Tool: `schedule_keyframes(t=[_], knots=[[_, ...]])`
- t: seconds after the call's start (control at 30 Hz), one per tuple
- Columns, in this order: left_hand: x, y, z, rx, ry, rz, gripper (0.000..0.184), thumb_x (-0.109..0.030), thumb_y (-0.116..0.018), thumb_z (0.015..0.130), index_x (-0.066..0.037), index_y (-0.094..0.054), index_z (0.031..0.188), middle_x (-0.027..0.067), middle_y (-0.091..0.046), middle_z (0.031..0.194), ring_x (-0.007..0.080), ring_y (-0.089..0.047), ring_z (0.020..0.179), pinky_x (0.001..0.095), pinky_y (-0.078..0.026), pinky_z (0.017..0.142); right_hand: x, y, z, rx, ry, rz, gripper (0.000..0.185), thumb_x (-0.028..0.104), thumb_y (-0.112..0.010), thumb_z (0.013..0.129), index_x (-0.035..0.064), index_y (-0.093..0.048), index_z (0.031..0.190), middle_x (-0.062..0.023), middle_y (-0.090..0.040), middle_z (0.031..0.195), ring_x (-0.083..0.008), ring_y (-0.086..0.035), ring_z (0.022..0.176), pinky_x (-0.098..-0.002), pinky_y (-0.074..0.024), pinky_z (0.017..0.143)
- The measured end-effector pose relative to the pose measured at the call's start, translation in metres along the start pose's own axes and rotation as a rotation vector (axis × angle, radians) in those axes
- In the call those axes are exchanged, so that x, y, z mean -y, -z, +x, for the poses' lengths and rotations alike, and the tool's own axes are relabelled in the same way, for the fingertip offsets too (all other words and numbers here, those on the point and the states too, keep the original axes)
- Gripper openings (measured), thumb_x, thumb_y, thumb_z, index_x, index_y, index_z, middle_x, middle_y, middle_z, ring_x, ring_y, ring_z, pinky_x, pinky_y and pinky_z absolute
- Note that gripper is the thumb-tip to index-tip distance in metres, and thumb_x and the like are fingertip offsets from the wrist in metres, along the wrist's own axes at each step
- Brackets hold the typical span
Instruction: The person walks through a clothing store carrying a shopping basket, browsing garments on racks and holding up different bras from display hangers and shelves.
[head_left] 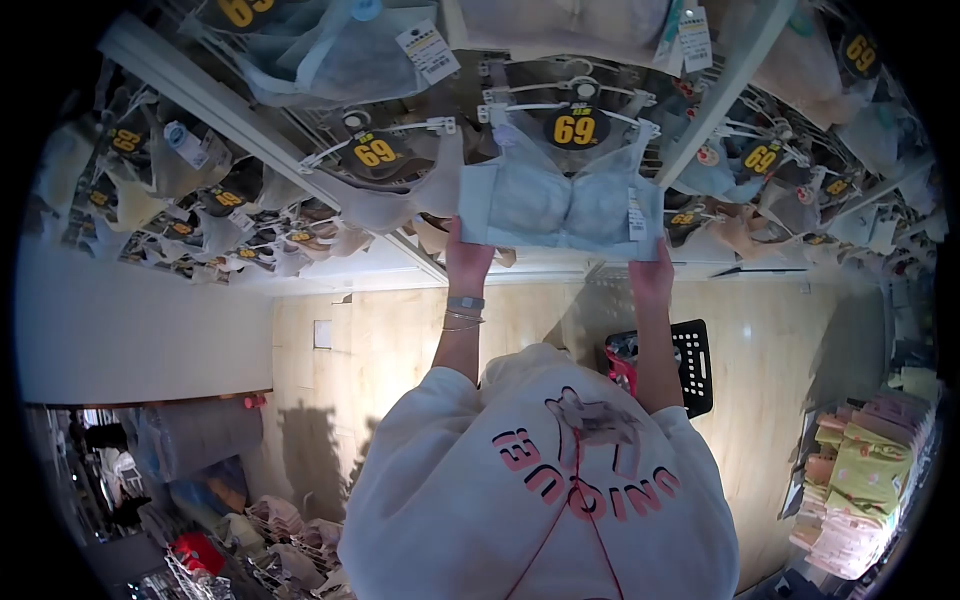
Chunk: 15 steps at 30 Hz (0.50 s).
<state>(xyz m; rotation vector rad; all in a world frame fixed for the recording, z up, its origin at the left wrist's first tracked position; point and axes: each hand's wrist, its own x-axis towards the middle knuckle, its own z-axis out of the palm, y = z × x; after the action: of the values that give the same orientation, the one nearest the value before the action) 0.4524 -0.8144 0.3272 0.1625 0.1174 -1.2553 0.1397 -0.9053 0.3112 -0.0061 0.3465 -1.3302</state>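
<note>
A light blue bra (540,205) hangs from a clip hanger (575,100) on the rack, below a round black "69" tag (576,125). A white label (637,215) is on its right side. My left hand (468,262), with a band and bracelets at the wrist, is closed on the bra's lower left edge. At the lower right edge, my right hand (652,278) grips the bra too. Between them the band is stretched out wide, the cups facing me. Most of my fingers are hidden behind the fabric.
More bras crowd both sides, including a grey-mauve one (400,200) at the left. White rack bars (725,85) separate the rows. On the wooden floor (400,320) stands a black basket (694,370) with things inside. Folded clothes (865,470) hang at the lower right.
</note>
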Motion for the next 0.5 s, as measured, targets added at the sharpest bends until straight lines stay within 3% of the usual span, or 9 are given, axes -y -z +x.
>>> schedule_keyframes(t=[0.17,0.27,0.37,0.5], knots=[[0.013,-0.016,-0.014,-0.036,-0.007,0.094,0.034,-0.020,-0.048,0.096,-0.004,-0.049,0.127,0.0104,-0.050,0.134,0.0272,-0.040,0.129,0.0459,-0.028,0.111,-0.001,0.023,0.012,0.065,-0.085,-0.063,0.032,0.012,-0.048,0.095,0.0030,-0.049,0.126,-0.0102,-0.056,0.126,-0.0248,-0.050,0.119,-0.0417,-0.0374,0.102],[0.013,0.006,-0.006,-0.005,0.041,0.057,0.035,-0.016,-0.053,0.094,-0.003,-0.048,0.126,0.0111,-0.051,0.132,0.0268,-0.044,0.126,0.0434,-0.032,0.109,-0.008,0.023,0.011,-0.034,-0.091,-0.131,0.029,0.012,-0.052,0.094,0.0042,-0.052,0.121,-0.0090,-0.060,0.119,-0.0218,-0.054,0.112,-0.0392,-0.0424,0.095],[0.018,0.017,-0.002,-0.036,0.086,0.057,0.034,-0.014,-0.057,0.092,-0.005,-0.050,0.124,0.0097,-0.055,0.128,0.0250,-0.048,0.122,0.0402,-0.036,0.106,-0.002,0.057,0.021,0.095,-0.251,-0.126,0.024,0.009,-0.056,0.092,0.0059,-0.055,0.115,-0.0075,-0.063,0.110,-0.0194,-0.059,0.101,-0.0343,-0.0473,0.084],[0.026,0.023,-0.004,-0.090,0.066,0.071,0.034,-0.016,-0.058,0.092,-0.006,-0.050,0.123,0.0085,-0.055,0.127,0.0248,-0.049,0.120,0.0404,-0.038,0.104,-0.018,0.031,0.008,-0.135,-0.114,-0.125,0.020,0.007,-0.057,0.091,0.0068,-0.057,0.111,-0.0069,-0.064,0.105,-0.0183,-0.061,0.092,-0.0303,-0.0493,0.075]])
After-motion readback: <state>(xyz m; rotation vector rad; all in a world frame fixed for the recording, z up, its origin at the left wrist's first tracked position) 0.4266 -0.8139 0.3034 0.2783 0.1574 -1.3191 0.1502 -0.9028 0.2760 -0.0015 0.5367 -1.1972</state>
